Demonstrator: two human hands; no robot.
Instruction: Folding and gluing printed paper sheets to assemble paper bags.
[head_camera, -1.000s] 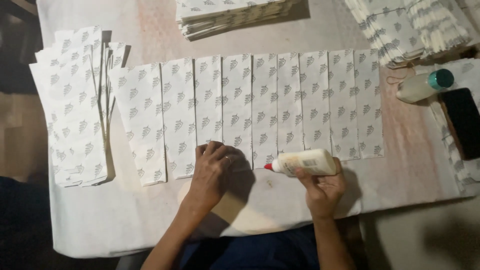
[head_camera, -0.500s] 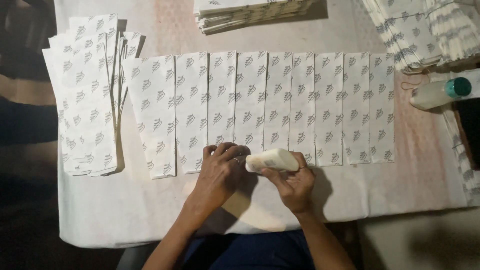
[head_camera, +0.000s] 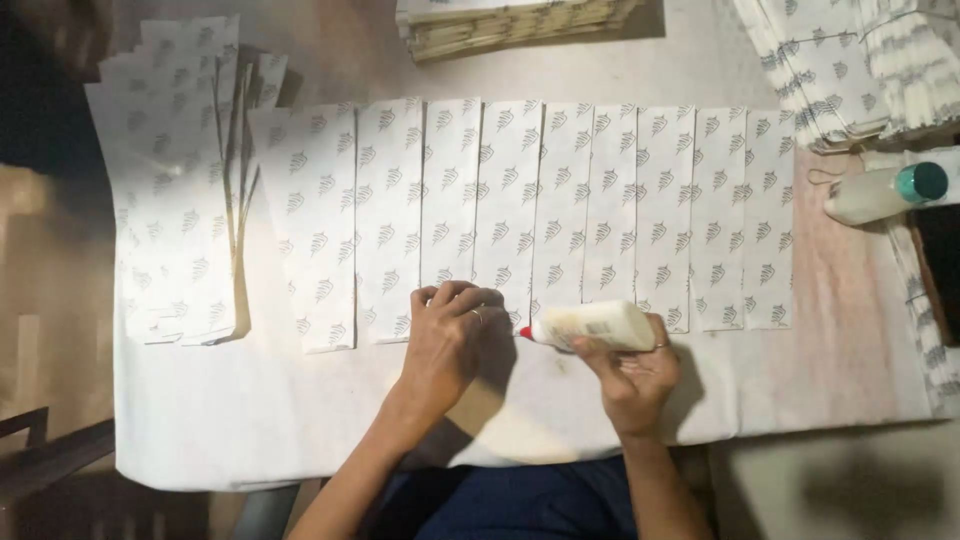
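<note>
1. Your tabletop (head_camera: 850, 330) is covered in pale cloth or paper and fills most of the view, with a pinkish patch toward your right side; a dark floor shows along the left edge
2. A long row of flat white paper bags (head_camera: 560, 210) with a repeated small grey print lies across the middle of the tabletop, each strip overlapping its neighbour, the bottom ends lined up just in front of your hands
3. To your left, a fanned pile of the same printed bags (head_camera: 165, 190) lies just beside the row, overlapping its first strip; at the far edge a squared-off stack of bags (head_camera: 510, 25) sits well apart from the row; at the far right corner more bundled bags (head_camera: 850, 70) are heaped
4. A spare white bottle with a green cap (head_camera: 880, 192) lies on its side near your right, close to a dark flat thing at the edge that is too cut off to identify
5. Your left hand (head_camera: 450, 345) lies loosely curled, pressing on the bottom ends of the middle strips; a ring shows on one finger
6. Your right hand (head_camera: 630, 375) is closed around a white glue bottle (head_camera: 590, 325), held sideways just above the tabletop
7. The bottle's red nozzle (head_camera: 525, 332) points left, just beside your left fingers at the lower edge of the row
</note>
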